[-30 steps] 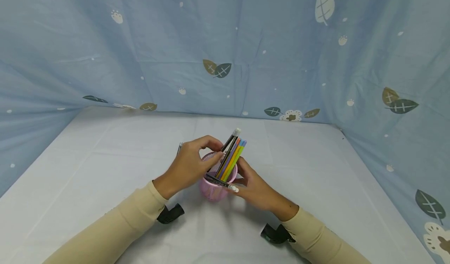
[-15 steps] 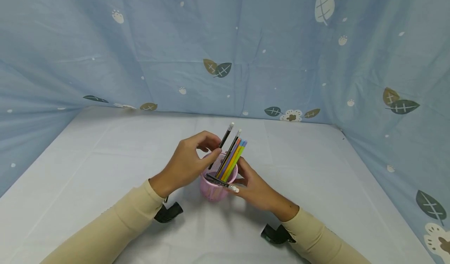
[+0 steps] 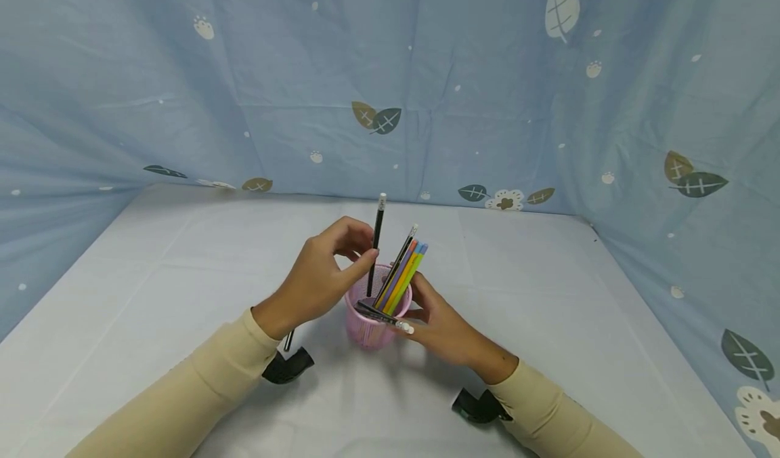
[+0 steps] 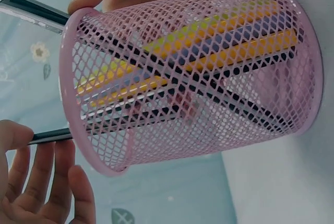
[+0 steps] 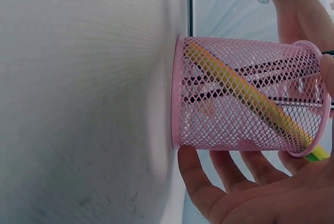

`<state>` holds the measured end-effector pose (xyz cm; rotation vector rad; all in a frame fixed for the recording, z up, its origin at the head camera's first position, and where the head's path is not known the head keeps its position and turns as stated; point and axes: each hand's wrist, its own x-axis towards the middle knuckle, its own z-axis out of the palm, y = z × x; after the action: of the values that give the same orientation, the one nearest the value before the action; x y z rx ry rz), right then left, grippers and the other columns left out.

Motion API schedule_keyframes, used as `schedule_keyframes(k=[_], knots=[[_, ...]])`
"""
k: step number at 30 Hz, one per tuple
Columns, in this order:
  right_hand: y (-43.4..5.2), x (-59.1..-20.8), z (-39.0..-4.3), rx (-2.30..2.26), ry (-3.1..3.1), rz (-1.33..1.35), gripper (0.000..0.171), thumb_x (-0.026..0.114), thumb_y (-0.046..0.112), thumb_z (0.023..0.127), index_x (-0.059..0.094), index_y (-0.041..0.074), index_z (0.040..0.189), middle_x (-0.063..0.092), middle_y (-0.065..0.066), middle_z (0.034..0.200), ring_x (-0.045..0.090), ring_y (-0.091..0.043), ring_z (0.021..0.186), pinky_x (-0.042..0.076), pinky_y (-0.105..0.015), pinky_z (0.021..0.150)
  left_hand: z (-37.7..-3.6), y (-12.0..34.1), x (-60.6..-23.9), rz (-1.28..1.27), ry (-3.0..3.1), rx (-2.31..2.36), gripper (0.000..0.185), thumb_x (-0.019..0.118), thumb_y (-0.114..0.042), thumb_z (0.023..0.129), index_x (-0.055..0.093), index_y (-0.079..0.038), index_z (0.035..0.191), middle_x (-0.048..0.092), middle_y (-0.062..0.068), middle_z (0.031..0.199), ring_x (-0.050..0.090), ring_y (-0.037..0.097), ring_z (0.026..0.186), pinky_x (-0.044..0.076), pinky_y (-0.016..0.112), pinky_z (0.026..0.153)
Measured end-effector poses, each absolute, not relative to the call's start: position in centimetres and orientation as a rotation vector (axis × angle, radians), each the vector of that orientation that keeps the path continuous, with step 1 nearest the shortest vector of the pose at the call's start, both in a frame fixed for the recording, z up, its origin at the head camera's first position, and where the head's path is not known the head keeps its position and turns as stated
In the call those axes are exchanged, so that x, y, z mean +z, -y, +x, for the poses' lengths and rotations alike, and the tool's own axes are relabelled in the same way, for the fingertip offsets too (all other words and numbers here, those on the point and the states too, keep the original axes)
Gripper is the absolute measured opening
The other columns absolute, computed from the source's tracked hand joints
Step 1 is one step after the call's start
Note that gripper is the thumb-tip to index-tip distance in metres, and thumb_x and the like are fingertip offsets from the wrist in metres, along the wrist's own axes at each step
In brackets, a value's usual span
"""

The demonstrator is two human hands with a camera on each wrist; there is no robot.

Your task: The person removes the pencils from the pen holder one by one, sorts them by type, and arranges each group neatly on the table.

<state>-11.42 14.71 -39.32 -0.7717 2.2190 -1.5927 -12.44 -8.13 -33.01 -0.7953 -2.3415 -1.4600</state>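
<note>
A pink mesh cup (image 3: 367, 328) stands on the white table and holds several coloured pens (image 3: 405, 272) that lean to the right. My left hand (image 3: 367, 251) pinches a black pencil (image 3: 378, 221) with a white end. The pencil stands nearly upright, its lower part inside the cup. My right hand (image 3: 426, 312) wraps round the cup's right side. Another black pencil (image 3: 380, 316) lies across the rim. In the left wrist view the cup (image 4: 209, 78) fills the frame, with the pinched pencil (image 4: 49, 137) at my fingers (image 4: 47, 182). The right wrist view shows my fingers (image 5: 235, 192) along the cup (image 5: 245, 98).
A dark pen (image 3: 288, 341) lies on the table (image 3: 548, 295) under my left wrist, also seen as the pen (image 5: 190, 4) behind the cup. Blue leaf-print cloth (image 3: 487, 92) walls in the table at the back and both sides.
My left hand has drawn one black pencil up and to the left, away from the leaning bunch, until it stands nearly upright. The right hand and the cup have stayed put.
</note>
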Motion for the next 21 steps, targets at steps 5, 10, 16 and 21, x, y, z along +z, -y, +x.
schedule_keyframes(k=[5,10,16,21], knots=[[-14.7,-39.4,-11.4,-1.604,-2.207,-0.789,0.087,0.072,0.025,0.093,0.015,0.033,0.159,0.035,-0.003,0.158,0.041,-0.026,0.143,0.045,-0.051,0.106,-12.4,8.4,-32.6,-0.793,2.313,-1.491,0.018,0.066,-0.012,0.096,0.058,-0.010,0.113,0.067,-0.001,0.101,0.066,0.009,0.090,0.056,0.028,0.082],[-14.7,-39.4,-11.5,-1.611,-2.199,-0.818,0.084,0.071,0.025,0.094,0.017,0.025,0.159,0.037,-0.003,0.157,0.040,-0.026,0.143,0.045,-0.051,0.106,-12.3,8.9,-32.1,-0.758,2.277,-1.539,0.019,0.065,-0.010,0.096,0.057,-0.007,0.113,0.065,0.000,0.101,0.065,0.010,0.091,0.056,0.027,0.084],[-14.6,-39.4,-11.5,-1.601,-2.206,-0.810,0.083,0.071,0.026,0.094,0.019,0.026,0.158,0.038,-0.002,0.156,0.041,-0.026,0.143,0.045,-0.050,0.106,-12.2,9.3,-31.4,-0.704,2.227,-1.613,0.021,0.063,-0.007,0.097,0.055,-0.005,0.116,0.064,0.004,0.101,0.063,0.013,0.094,0.054,0.024,0.086],[-14.6,-39.3,-11.5,-1.601,-2.207,-0.815,0.082,0.071,0.026,0.094,0.019,0.028,0.157,0.037,-0.001,0.156,0.040,-0.026,0.144,0.045,-0.050,0.106,-12.2,9.7,-31.1,-0.703,2.191,-1.649,0.020,0.062,-0.006,0.097,0.054,-0.004,0.115,0.065,0.010,0.100,0.062,0.014,0.093,0.053,0.022,0.084]])
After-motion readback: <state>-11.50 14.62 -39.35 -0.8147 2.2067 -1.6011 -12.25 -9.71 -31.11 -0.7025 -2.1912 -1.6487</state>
